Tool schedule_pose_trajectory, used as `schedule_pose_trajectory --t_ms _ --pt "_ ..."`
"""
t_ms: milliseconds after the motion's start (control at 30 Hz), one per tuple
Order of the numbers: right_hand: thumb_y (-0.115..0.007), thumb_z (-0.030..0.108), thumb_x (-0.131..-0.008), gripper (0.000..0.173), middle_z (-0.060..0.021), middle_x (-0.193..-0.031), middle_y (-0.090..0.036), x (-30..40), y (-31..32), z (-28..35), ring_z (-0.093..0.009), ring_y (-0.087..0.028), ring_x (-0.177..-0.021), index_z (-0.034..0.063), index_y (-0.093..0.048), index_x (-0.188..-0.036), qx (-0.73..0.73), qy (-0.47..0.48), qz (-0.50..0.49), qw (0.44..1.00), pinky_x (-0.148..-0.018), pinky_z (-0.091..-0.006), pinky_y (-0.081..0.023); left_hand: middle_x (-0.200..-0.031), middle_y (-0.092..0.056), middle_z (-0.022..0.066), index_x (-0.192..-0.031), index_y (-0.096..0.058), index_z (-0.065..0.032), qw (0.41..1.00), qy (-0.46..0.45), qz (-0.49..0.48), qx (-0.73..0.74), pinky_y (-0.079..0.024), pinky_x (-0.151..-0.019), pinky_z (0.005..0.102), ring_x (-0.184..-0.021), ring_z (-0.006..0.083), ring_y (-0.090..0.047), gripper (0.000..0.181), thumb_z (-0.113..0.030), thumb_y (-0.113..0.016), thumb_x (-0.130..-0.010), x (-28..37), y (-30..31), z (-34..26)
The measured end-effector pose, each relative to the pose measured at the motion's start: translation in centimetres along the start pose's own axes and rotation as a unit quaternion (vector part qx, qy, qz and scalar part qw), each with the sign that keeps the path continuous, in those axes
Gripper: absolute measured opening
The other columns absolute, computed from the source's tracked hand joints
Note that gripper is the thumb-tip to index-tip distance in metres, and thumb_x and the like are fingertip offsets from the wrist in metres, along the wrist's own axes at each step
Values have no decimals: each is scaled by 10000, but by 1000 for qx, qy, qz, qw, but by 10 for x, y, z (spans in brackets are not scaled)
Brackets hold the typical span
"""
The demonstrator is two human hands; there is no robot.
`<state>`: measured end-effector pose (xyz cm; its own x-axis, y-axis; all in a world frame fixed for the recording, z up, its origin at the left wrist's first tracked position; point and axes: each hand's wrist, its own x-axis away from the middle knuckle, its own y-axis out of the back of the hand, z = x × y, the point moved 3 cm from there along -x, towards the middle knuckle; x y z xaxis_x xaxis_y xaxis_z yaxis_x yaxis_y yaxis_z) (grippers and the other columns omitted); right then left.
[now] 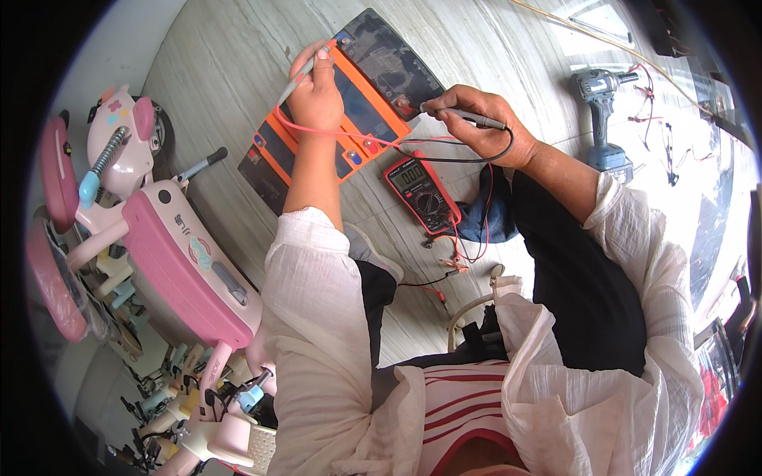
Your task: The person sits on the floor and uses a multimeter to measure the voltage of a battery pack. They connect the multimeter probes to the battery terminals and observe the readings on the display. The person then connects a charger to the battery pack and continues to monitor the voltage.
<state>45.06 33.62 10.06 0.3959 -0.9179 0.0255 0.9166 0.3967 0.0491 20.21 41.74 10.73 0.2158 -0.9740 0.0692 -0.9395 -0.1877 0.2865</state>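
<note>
My left hand (315, 104) holds a grey-and-red test probe (296, 83), its tip at the far corner terminal (344, 41) of a black battery (390, 56). My right hand (491, 128) grips the black test probe (476, 117), which points at the near terminal (405, 106) of that same battery. Whether either tip touches metal I cannot tell. Alongside lie batteries with orange edges (363, 89) and another dark battery (262, 181), partly hidden by my left forearm. Below them a red-cased digital multimeter (422, 193) rests on the floor, its display lit with digits.
Test leads with alligator clips (458, 266) lie by my feet. On the right are a cordless impact wrench (601, 119) and loose wires (670, 154). A pink-and-white electric scooter (184, 262) stands at left, with more handlebars and parts (172, 410) behind it. A yellowish cable (619, 44) crosses the floor.
</note>
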Motion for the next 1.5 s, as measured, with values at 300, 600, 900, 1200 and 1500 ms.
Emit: schedule_pose_trajectory --t_ms 300,600,900,1200,1500 --pt "-613 109 -977 203 -94 -990 -729 0 1 0 -161 -690 -886 6 -683 -1138 -1 7 2 1000 -819 -309 -552 -1063 -721 86 -1213 -651 11 994 -55 18 -91 -504 -870 273 -969 163 -665 302 -233 -567 -1058 1 0 0" --pt "-612 106 -979 206 -93 -988 -721 0 1 0 -152 -689 -889 4 -679 -1145 -4 6 4 1000 -819 -303 -550 -1100 -720 80 -1191 -673 -11 996 -64 14 -60 -498 -894 275 -1001 158 -661 296 -247 -551 -1063 3 0 5" --pt "-602 143 -1022 191 -110 -1153 -721 0 3 -1 -174 -678 -1069 -8 -645 -1131 4 -33 35 999 -955 -315 -531 -856 -692 18 -1158 -694 -31 991 -81 8 -103 -487 -715 260 -732 107 -590 273 -247 -565 -1052 2 1 7" --pt "-597 156 -991 227 -74 -952 -718 -1 0 -4 -146 -671 -862 18 -685 -1148 7 4 9 1000 -797 -305 -542 -858 -697 33 -1149 -694 -19 992 -72 0 -108 -496 -737 255 -758 102 -609 259 -226 -598 -1026 2 0 -1" --pt "-591 165 -988 234 -84 -981 -726 -1 1 -6 -145 -683 -890 18 -679 -1147 13 -9 18 1000 -830 -312 -550 -949 -739 75 -1155 -701 -29 992 -74 4 -102 -525 -799 280 -852 131 -671 259 -226 -602 -1020 1 1 5"
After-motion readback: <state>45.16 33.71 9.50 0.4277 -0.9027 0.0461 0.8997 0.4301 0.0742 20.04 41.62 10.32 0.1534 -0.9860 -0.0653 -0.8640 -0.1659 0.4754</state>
